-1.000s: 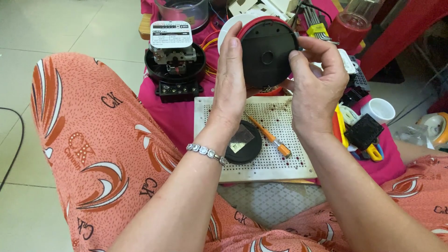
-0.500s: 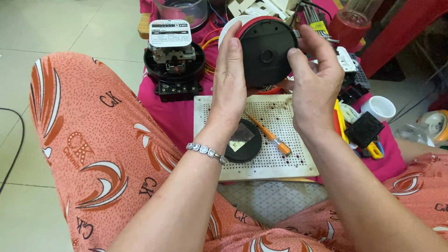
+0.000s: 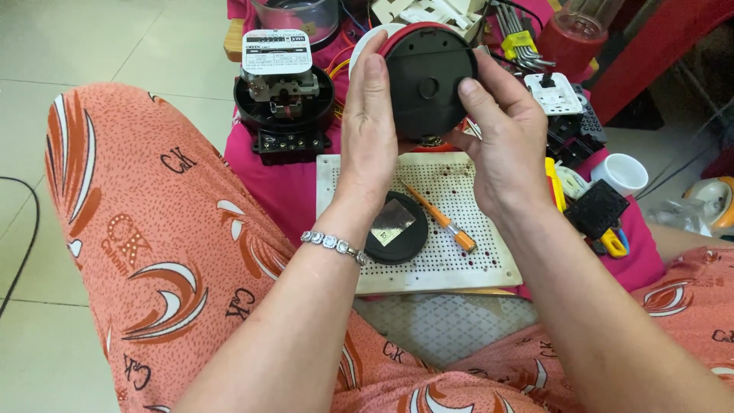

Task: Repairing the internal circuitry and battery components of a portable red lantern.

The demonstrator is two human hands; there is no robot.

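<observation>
1. Left hand (image 3: 368,126) is raised upright, palm facing inward, fingers straight, a bracelet on its wrist.
2. Right hand (image 3: 505,145) faces it, thumb and fingers curled in a grip.

A white rectangular label plate (image 3: 277,51) tops the black round meter (image 3: 284,107), upper left.

left hand (image 3: 371,130) + right hand (image 3: 501,145) | gripping round black housing (image 3: 428,80) | above perforated board (image 3: 428,252)
</observation>
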